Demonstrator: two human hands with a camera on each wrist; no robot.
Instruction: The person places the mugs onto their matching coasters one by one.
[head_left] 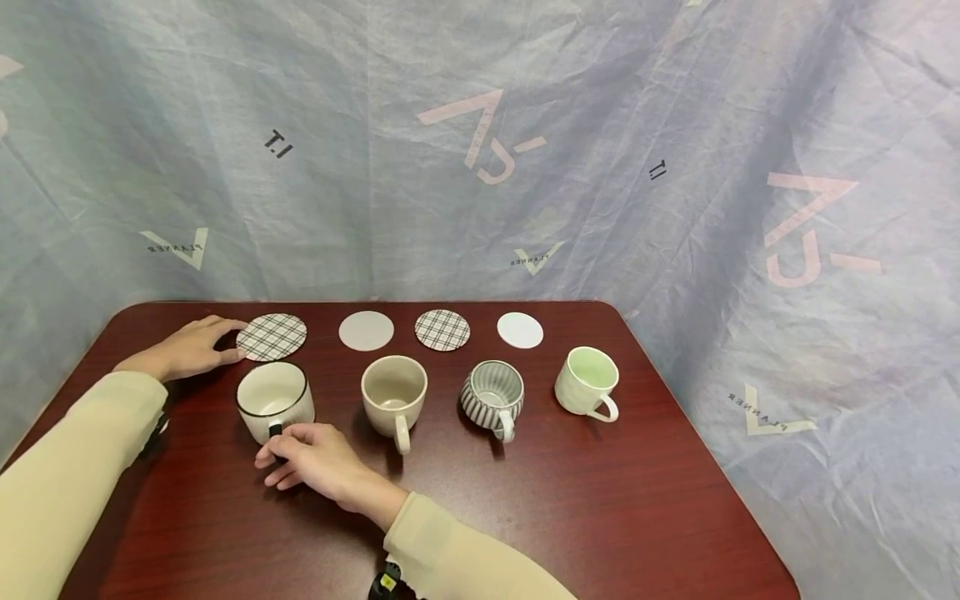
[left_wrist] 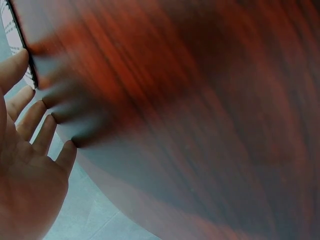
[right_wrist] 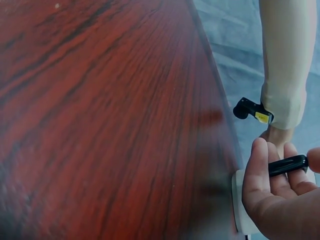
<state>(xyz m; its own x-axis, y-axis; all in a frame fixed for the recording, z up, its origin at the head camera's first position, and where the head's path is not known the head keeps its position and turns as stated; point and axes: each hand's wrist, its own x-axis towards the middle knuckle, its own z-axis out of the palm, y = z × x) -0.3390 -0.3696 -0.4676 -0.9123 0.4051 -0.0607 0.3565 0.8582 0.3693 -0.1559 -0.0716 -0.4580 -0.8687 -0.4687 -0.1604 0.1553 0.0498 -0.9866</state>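
Observation:
My left hand [head_left: 197, 348] reaches the left edge of a plaid round coaster [head_left: 272, 337], its thumb and fingers spread and touching the rim. In the left wrist view, that left hand [left_wrist: 35, 150] has extended fingers beside the coaster's edge [left_wrist: 20, 45]. A white mug [head_left: 262, 390] with a dark rim stands just in front of this coaster. My right hand [head_left: 315, 460] pinches the mug's black handle [head_left: 275, 430]. From the right wrist view, the handle [right_wrist: 288, 165] lies between the thumb and fingers of the right hand [right_wrist: 270, 200]; most of the mug is hidden.
Rightward stand a beige mug [head_left: 393, 392], a grey striped cup [head_left: 483, 410] and a pale green mug [head_left: 573, 392], handles toward the front. Behind them lie a plain coaster [head_left: 366, 331], another plaid coaster [head_left: 442, 330] and a white coaster [head_left: 520, 330]. A curtain [head_left: 360, 167] hangs beyond the table.

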